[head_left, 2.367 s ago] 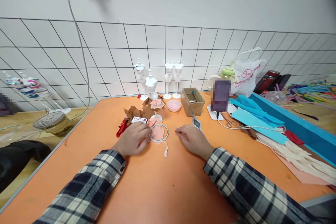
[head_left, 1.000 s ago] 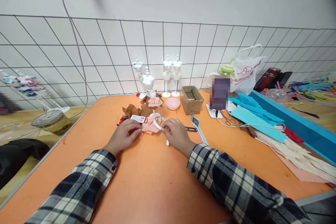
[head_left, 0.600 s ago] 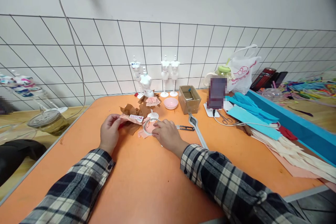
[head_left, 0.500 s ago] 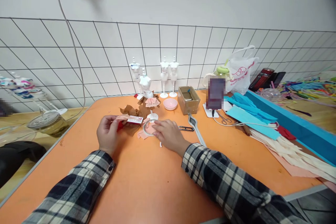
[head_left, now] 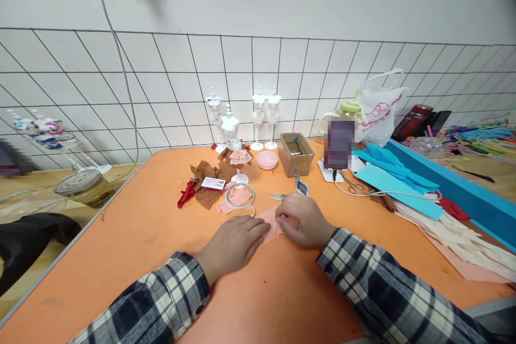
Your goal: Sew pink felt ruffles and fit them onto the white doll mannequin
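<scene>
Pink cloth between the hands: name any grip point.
Right hand seems to pinch the pink cloth at its right end; left hand rests on its left.

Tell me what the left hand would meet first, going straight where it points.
Past the pink cloth it touches, the left hand would probably meet the right hand first; depth is unclear.

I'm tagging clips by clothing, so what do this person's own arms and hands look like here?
Left sleeve and right sleeve match: long, plaid, in dark navy or black, grey and cream, reaching the wrists. Left hand and right hand are ungloved; no rings show.
</scene>
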Motion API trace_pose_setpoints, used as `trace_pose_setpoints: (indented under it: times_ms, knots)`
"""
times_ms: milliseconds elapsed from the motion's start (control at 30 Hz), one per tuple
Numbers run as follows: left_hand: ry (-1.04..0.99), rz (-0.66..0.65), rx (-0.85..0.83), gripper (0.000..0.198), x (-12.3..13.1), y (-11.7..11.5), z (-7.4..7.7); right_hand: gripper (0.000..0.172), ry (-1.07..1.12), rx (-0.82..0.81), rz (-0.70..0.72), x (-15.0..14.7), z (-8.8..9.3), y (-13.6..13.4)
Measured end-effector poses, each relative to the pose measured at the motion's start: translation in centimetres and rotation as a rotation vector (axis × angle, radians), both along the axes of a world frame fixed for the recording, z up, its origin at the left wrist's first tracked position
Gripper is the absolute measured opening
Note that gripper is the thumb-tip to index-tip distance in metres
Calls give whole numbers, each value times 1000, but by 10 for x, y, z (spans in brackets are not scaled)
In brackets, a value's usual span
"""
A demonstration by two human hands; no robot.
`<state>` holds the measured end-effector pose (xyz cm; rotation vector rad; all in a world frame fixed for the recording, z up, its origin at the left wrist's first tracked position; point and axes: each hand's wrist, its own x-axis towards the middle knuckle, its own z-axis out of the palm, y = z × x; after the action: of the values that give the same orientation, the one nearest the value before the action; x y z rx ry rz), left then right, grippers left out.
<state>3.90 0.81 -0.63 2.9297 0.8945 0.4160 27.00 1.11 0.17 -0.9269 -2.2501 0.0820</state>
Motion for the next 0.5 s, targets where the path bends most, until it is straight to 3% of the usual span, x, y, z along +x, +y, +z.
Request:
trace_pose_setpoints:
  times_ms: [167, 367, 500]
  knots:
    - [-54, 124, -39, 49, -20, 19, 1, 8, -333, -216, 91, -13, -7, -3]
    - [-20, 180, -100, 51, -51, 54, -5, 16, -246, -238, 98, -8, -5, 1]
    - [-143, 125, 51, 46, -47, 46, 6, 16, -253, -287, 102, -7, -4, 4]
